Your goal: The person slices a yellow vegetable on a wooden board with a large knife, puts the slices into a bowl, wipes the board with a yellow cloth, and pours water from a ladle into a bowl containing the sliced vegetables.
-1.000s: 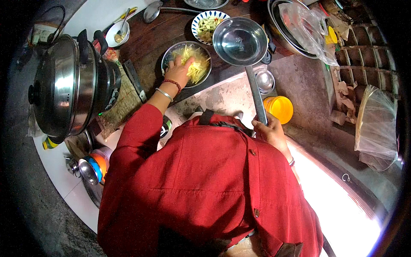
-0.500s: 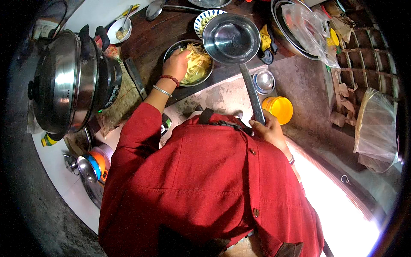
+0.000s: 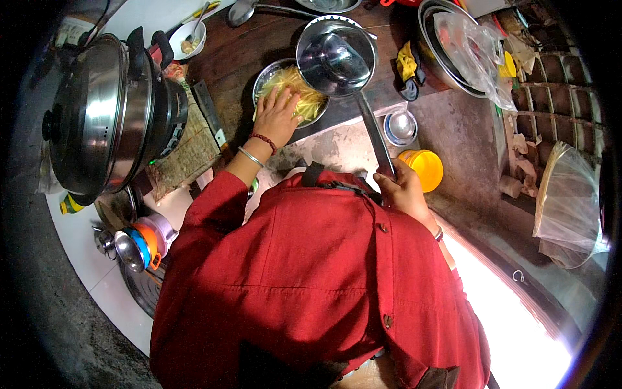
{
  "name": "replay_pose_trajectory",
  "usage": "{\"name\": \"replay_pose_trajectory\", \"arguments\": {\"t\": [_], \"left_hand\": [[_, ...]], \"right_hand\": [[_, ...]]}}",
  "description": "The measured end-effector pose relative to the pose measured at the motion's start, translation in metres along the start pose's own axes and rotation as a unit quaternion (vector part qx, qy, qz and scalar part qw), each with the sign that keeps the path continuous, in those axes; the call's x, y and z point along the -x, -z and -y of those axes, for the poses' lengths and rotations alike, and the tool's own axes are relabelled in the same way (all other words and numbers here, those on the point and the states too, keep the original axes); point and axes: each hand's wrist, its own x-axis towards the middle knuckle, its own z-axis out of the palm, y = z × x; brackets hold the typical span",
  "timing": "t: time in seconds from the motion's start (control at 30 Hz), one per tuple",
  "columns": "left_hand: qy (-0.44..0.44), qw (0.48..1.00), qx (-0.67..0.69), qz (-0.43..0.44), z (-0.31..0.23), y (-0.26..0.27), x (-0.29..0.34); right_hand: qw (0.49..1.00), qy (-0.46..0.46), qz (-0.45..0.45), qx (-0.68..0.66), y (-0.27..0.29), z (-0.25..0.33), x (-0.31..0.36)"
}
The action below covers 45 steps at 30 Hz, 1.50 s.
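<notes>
My left hand (image 3: 277,117) lies with spread fingers over pale yellow shredded strips (image 3: 285,81), which look like potato, in a round metal bowl (image 3: 260,78). My right hand (image 3: 403,187) is closed around the long handle of a large metal ladle (image 3: 337,65). The ladle's round cup hangs over the right side of the bowl, tilted, with what looks like clear liquid inside. Behind the cup, a patterned white bowl (image 3: 330,19) is mostly covered, only its rim showing.
At left stands a big lidded steel pot (image 3: 91,117); a cleaver (image 3: 208,113) lies beside it on a wooden board (image 3: 184,155). A yellow tub (image 3: 424,170) and small metal bowl (image 3: 400,126) sit right of the handle. A large basin (image 3: 437,45) holds plastic bags at far right.
The ladle's cup has shifted slightly left and tilted over the bowl. My left hand has moved from the bowl's left side onto the strips, its fingers now spread.
</notes>
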Motion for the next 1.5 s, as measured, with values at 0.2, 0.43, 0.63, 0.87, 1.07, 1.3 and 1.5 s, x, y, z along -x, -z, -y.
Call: {"name": "replay_pose_trajectory", "arguments": {"t": [0.2, 0.43, 0.63, 0.87, 1.07, 1.3, 1.5], "left_hand": [[-0.026, 0.998, 0.027, -0.041, -0.003, 0.002, 0.009], [0.124, 0.951, 0.155, -0.237, 0.023, 0.001, 0.042], [0.245, 0.94, 0.217, -0.091, 0.051, -0.022, 0.057], [0.244, 0.935, 0.235, -0.105, 0.061, -0.053, 0.051], [0.192, 0.979, 0.051, -0.044, 0.058, -0.036, 0.04], [0.195, 0.98, 0.01, 0.035, 0.069, -0.036, 0.02], [0.277, 0.94, 0.191, -0.063, 0.094, -0.049, 0.046]], "right_hand": [[1.0, -0.021, 0.005, -0.004, -0.003, 0.012, -0.001], [0.999, -0.026, 0.02, -0.017, -0.005, 0.025, -0.003], [0.998, 0.027, -0.016, 0.051, -0.001, 0.005, -0.01], [1.0, -0.025, -0.009, 0.014, -0.002, 0.014, -0.005], [1.0, -0.026, 0.0, -0.008, -0.003, 0.015, -0.003], [0.999, 0.028, -0.013, 0.01, -0.002, 0.003, -0.007], [0.993, -0.044, 0.061, -0.091, 0.005, 0.022, -0.003]]}}
